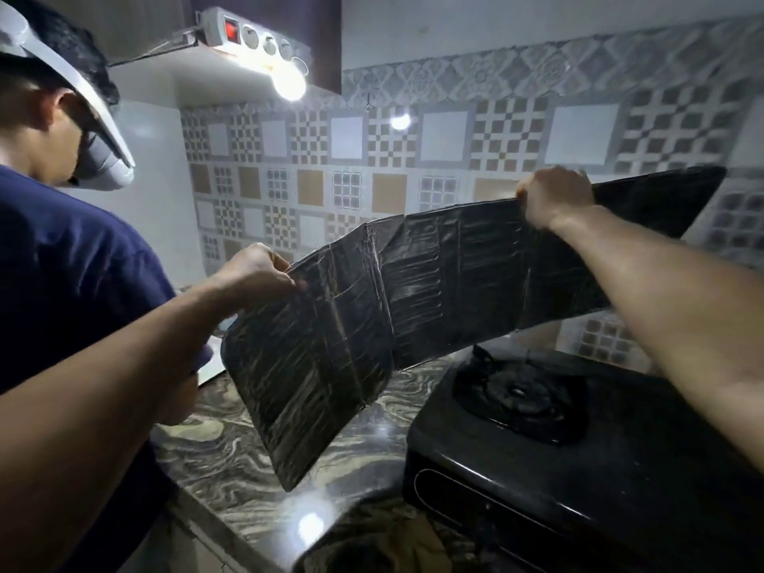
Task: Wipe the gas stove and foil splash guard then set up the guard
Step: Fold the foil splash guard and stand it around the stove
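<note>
Holding the splash guard (pixel 413 291) unfolded in the air above the table (pixel 231 457), beside the stove (pixel 599 481).
My left hand (pixel 258 270) and right hand (pixel 554 198) each grip its top edge; I should keep the panels taut and lower them squarely behind the burner (pixel 519 397).

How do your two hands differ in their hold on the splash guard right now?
The left hand pinches the splash guard at its lower, nearer end; the right hand grips the top edge higher up, nearer the far end above the gas stove. Both hold it off the counter.
</note>
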### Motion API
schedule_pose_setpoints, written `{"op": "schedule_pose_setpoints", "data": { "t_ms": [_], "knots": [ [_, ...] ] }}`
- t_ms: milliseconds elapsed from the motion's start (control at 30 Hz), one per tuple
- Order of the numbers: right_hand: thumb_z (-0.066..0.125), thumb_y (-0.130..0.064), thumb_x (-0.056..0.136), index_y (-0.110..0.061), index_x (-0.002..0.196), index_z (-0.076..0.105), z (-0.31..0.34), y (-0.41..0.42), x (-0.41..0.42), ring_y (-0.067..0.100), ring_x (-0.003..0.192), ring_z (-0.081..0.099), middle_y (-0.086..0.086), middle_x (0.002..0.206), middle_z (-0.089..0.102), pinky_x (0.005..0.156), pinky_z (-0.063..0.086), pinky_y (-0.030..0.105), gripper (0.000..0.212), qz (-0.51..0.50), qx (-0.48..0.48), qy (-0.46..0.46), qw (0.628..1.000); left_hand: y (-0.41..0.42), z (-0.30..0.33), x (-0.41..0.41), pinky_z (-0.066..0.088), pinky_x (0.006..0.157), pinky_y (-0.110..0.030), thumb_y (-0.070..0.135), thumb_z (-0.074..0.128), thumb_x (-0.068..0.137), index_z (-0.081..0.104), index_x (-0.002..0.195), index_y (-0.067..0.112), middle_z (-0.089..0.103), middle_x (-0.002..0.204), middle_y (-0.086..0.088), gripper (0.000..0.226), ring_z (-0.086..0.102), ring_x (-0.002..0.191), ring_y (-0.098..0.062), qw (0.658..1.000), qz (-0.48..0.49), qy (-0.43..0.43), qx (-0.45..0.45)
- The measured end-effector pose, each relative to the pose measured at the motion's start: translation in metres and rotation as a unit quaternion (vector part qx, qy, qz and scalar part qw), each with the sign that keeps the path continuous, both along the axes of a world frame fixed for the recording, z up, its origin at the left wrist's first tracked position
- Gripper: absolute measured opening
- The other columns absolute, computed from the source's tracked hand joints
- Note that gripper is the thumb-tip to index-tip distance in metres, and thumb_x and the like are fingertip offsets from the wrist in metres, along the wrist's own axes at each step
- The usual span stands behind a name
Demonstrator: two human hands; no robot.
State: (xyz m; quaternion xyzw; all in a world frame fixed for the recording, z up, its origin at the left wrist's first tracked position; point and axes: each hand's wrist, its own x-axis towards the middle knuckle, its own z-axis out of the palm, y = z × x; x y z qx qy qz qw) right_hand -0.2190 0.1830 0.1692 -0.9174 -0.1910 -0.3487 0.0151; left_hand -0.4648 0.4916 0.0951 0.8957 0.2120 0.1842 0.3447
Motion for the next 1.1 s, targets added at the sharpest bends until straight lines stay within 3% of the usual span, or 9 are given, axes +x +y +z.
{"op": "schedule_pose_setpoints", "data": {
  "t_ms": [133,267,433,600,700,867,1000,1100],
  "knots": [
    [0.052,0.001,0.086,-0.017,0.104,0.069,-0.002,-0.033,0.019,0.028,0.078,0.05,0.009,0.084,0.057,0.085,0.045,0.04,0.03,-0.025,0.007,-0.006,1.0,-0.016,0.001,0.051,0.044,0.059,-0.024,0.019,0.079,0.078,0.073,0.064,0.009,0.068,0.064,-0.01,0.019,0.056,0.056,-0.017,1.0,-0.03,-0.008,0.0],
    [0.052,0.002,0.086,-0.023,0.118,0.067,0.005,-0.055,0.039,0.035,0.096,0.06,0.015,0.108,0.066,0.081,0.047,0.038,0.043,-0.038,0.019,0.002,0.999,-0.029,0.008,0.096,0.042,0.056,-0.023,0.019,0.077,0.08,0.074,0.073,0.009,0.067,0.068,-0.007,0.013,0.06,0.064,-0.019,0.998,-0.045,-0.033,0.009],
    [0.054,0.005,0.086,-0.019,0.119,0.066,0.014,-0.076,0.067,0.034,0.099,0.061,0.015,0.114,0.066,0.086,0.049,0.04,0.042,-0.068,0.049,-0.015,0.996,-0.046,0.017,0.147,0.049,0.062,-0.027,0.02,0.074,0.083,0.074,0.088,0.007,0.069,0.085,-0.012,0.013,0.063,0.07,-0.022,0.996,-0.064,-0.064,0.011],
    [0.055,0.004,0.084,-0.017,0.102,0.07,0.012,-0.09,0.088,0.035,0.098,0.06,0.014,0.108,0.066,0.082,0.049,0.039,0.031,-0.09,0.067,-0.026,0.993,-0.055,0.017,0.197,0.046,0.054,-0.024,0.026,0.07,0.083,0.075,0.079,0.005,0.07,0.078,-0.013,0.021,0.062,0.063,-0.023,0.994,-0.075,-0.078,0.028],
    [0.053,0.001,0.086,-0.017,0.094,0.071,0.004,-0.097,0.098,0.035,0.09,0.06,0.013,0.097,0.066,0.076,0.051,0.038,0.027,-0.106,0.074,-0.023,0.991,-0.062,0.013,0.223,0.045,0.055,-0.025,0.028,0.069,0.083,0.074,0.073,0.007,0.07,0.076,-0.012,0.024,0.063,0.064,-0.024,0.992,-0.084,-0.081,0.039],
    [0.052,0.004,0.084,-0.011,0.084,0.07,-0.013,-0.11,0.122,0.028,0.069,0.051,0.01,0.077,0.06,0.062,0.042,0.033,0.023,-0.106,0.066,-0.038,0.991,-0.078,0.0,0.253,0.036,0.05,-0.024,0.027,0.068,0.083,0.061,0.055,0.012,0.058,0.058,-0.004,0.032,0.055,0.056,-0.021,0.991,-0.093,-0.069,0.062],
    [0.053,0.005,0.087,-0.009,0.086,0.069,-0.017,-0.115,0.142,0.027,0.074,0.056,0.011,0.081,0.064,0.065,0.047,0.037,0.021,-0.075,0.06,-0.028,0.995,-0.085,-0.007,0.269,0.039,0.051,-0.024,0.026,0.067,0.084,0.071,0.07,0.006,0.062,0.061,-0.005,0.025,0.058,0.056,-0.018,0.993,-0.088,-0.064,0.054],
    [0.053,0.004,0.091,-0.007,0.094,0.069,-0.016,-0.118,0.153,0.023,0.077,0.051,0.013,0.091,0.065,0.066,0.038,0.031,0.02,-0.041,0.044,0.006,0.998,-0.09,-0.015,0.28,0.041,0.049,-0.023,0.024,0.067,0.086,0.073,0.08,0.002,0.064,0.067,-0.007,0.024,0.061,0.06,-0.019,0.993,-0.093,-0.058,0.039]
  ]
}}
